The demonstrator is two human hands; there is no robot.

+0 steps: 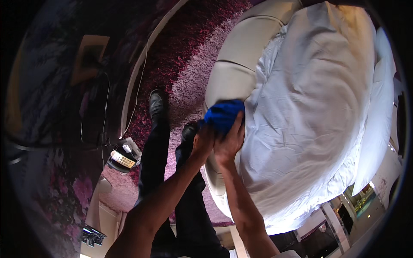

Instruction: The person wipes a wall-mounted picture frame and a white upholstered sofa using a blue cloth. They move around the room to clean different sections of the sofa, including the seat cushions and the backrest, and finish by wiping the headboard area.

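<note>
A bunched blue cloth [226, 114] is gripped between both my hands over the padded cream bed frame [230, 79]. My left hand [204, 140] holds the cloth's near left side, its fingers partly hidden and blurred. Along the right side of the cloth, my right hand [230, 140] has its fingers and thumb wrapped around the fabric. Directly right of my hands lies the bed's rumpled white sheet [300, 129]. Whether the cloth touches the bed frame is hard to tell.
My shoes [156, 104] stand on a mottled pink and dark red carpet [190, 67]. At left, a telephone [122, 159] sits by the wall, and a white cable [141, 87] runs along the skirting. White pillows [377, 129] lie on the bed's far side.
</note>
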